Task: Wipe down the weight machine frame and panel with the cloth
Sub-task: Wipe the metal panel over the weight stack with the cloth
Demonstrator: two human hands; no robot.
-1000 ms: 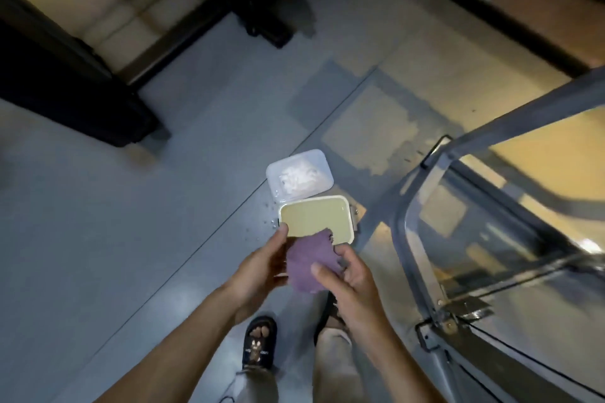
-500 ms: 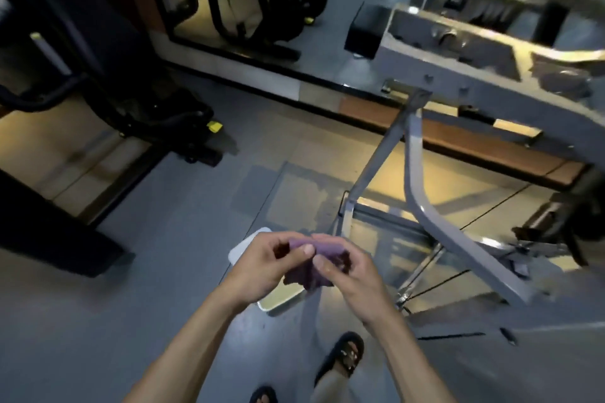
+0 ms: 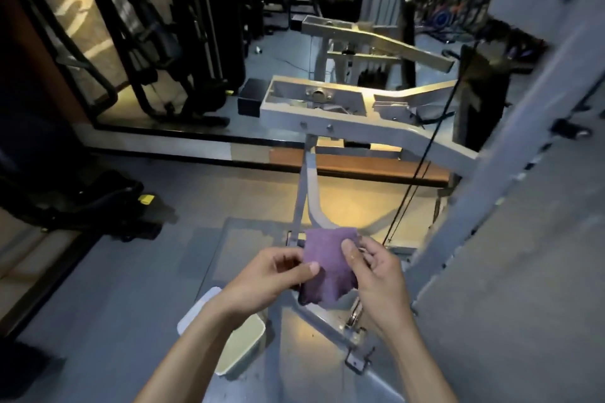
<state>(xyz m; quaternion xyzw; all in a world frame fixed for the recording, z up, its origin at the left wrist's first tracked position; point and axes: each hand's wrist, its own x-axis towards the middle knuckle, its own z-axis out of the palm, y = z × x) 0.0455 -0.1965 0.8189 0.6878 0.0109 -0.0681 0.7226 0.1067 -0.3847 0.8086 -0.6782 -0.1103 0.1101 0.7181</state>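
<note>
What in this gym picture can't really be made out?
- Head view: the containers on the floor are partly hidden by the left forearm; their contents don't show.
- The weight machine frame is cut off by the right edge.
- The purple cloth is partly covered by the left hand and right hand.

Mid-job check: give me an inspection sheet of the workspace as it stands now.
Surface: grey gym floor, a lit yellowish patch beneath the machine.
Job's things: purple cloth held in the air, not touching the grey machine frame or the big grey panel at right.
Clutter: open container and its lid on the floor under the left arm.
Grippers: left hand and right hand both pinch the cloth.
Cables: black cable runs down beside the panel.
Surroundings: wall mirror, dark exercise machines at left.
</note>
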